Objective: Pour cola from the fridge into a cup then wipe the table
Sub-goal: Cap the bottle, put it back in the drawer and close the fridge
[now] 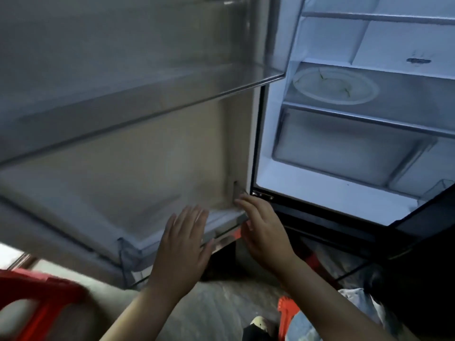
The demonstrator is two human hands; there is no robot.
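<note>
Hovering left hand (183, 242), right hand (263, 232) at door bin (126, 254), dish (334, 87) on shelf (406, 120)

The open door (172, 156) fills the left of the frame. Its upper shelf (172, 94) juts out as a clear lip across the upper left. Beneath it a tall gap, open to the front, runs down to the lower shelf (128, 242) at lower centre. At right the fridge (268, 143) stands open, cut into layers by glass shelves (394, 121). A plate (334, 87) takes the left of the middle layer, and a drawer (344, 153) fills the one below. A red stool (44, 296) crowds the lower left corner.
</note>
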